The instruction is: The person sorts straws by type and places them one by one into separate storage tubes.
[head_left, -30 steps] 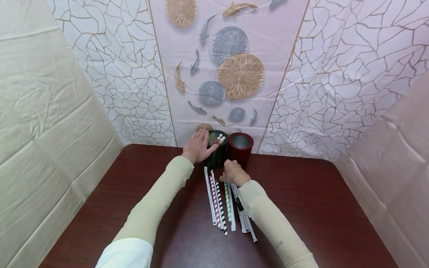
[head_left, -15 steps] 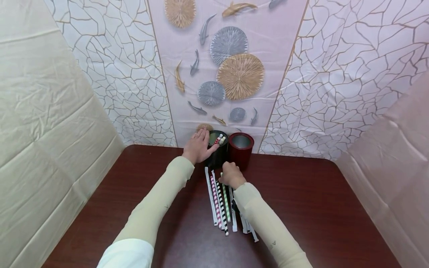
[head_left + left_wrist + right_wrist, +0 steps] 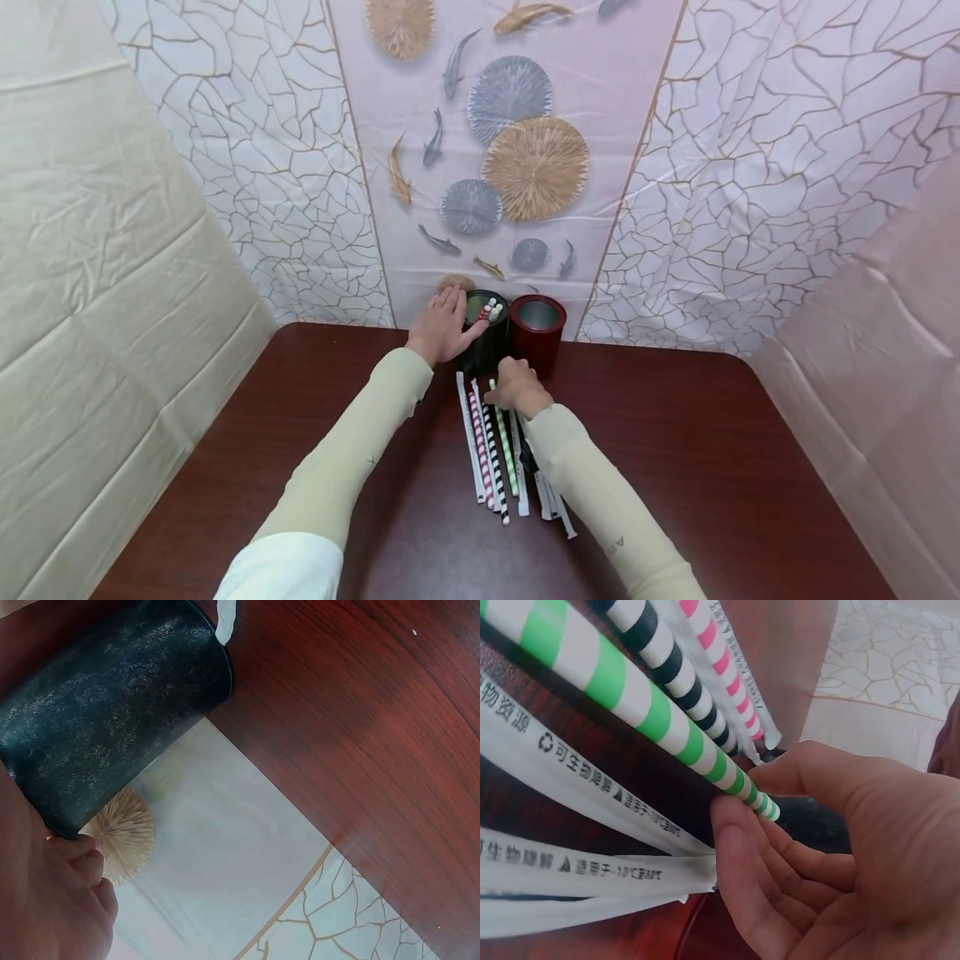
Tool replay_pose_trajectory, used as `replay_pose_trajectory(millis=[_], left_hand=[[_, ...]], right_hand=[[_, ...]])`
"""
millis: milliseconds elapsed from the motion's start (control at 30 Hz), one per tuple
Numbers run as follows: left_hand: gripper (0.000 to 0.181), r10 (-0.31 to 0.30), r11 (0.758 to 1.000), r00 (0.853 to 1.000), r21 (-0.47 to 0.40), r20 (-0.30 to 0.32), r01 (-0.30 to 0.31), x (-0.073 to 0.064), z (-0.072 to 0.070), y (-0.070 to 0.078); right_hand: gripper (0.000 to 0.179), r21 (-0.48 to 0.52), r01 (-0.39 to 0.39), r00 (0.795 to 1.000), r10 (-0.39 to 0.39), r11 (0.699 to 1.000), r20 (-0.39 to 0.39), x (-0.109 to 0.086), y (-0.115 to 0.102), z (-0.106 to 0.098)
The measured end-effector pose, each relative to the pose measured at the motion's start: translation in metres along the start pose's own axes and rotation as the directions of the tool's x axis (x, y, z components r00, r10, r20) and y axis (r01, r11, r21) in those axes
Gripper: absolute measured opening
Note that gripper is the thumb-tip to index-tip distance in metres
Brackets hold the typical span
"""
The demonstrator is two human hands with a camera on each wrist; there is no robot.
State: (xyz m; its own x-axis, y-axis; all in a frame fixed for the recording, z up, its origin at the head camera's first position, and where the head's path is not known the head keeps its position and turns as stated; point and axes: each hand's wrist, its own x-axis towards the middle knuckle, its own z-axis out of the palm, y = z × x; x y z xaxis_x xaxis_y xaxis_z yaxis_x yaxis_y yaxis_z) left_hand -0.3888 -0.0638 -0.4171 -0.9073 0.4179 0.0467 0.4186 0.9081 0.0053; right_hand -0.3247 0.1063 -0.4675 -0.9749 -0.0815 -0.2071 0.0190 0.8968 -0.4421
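My right hand (image 3: pixel 519 388) pinches a green-and-white striped paper straw (image 3: pixel 656 720) close to its far end, thumb on one side and fingertips on the other. Left of it lie a black-and-white striped straw (image 3: pixel 492 454) and a pink-and-white striped straw (image 3: pixel 482 454). White paper-wrapped straws (image 3: pixel 592 870) fan out on the other side, partly under my right forearm. My left hand (image 3: pixel 442 327) lies against the rim of a black canister (image 3: pixel 112 712), fingers extended along its left side and thumb across the front. Several straws with red-and-white and pale ends (image 3: pixel 491 311) stand inside that canister.
A dark red canister (image 3: pixel 537 329) stands right beside the black one, its inside grey. Both are at the back of the dark red-brown table (image 3: pixel 675 467), near a patterned cloth backdrop (image 3: pixel 532 167). Cream cloth walls (image 3: pixel 90 333) close off the sides.
My right hand has shifted slightly left, and the green-striped straw has moved left with it, toward the black-striped one. My left hand has stayed at the black canister.
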Motion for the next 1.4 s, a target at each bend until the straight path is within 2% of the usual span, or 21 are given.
replay_pose_trajectory(millis=[267,400,633,933,1133,1400], left_hand=[[0.089,0.001,1.000,1.000,0.018,-0.002,-0.001,0.001,0.001,-0.001],[0.089,0.002,1.000,1.000,0.011,-0.005,-0.002,0.000,0.001,0.000],[0.088,0.001,1.000,1.000,-0.006,-0.016,-0.001,0.000,0.001,-0.001],[0.088,-0.001,1.000,1.000,-0.003,-0.004,0.001,0.000,0.001,0.000],[0.088,-0.002,1.000,1.000,-0.003,0.002,0.002,0.001,0.001,0.000],[0.088,-0.010,1.000,1.000,0.006,0.010,0.010,0.001,0.002,-0.001]], right_hand=[[0.027,0.014,0.004,1.000,-0.005,1.000,0.026,-0.003,-0.002,-0.012],[0.033,0.019,0.021,1.000,-0.021,1.000,0.012,-0.009,-0.004,-0.021],[0.051,0.011,0.095,0.995,-0.095,0.995,-0.011,-0.020,-0.006,-0.039],[0.053,-0.024,0.192,0.979,-0.193,0.981,-0.059,-0.031,-0.011,-0.066],[0.045,-0.049,0.254,0.962,-0.257,0.966,-0.094,-0.041,-0.018,-0.084],[0.015,-0.118,0.279,0.942,-0.296,0.953,-0.161,-0.054,-0.031,-0.108]])
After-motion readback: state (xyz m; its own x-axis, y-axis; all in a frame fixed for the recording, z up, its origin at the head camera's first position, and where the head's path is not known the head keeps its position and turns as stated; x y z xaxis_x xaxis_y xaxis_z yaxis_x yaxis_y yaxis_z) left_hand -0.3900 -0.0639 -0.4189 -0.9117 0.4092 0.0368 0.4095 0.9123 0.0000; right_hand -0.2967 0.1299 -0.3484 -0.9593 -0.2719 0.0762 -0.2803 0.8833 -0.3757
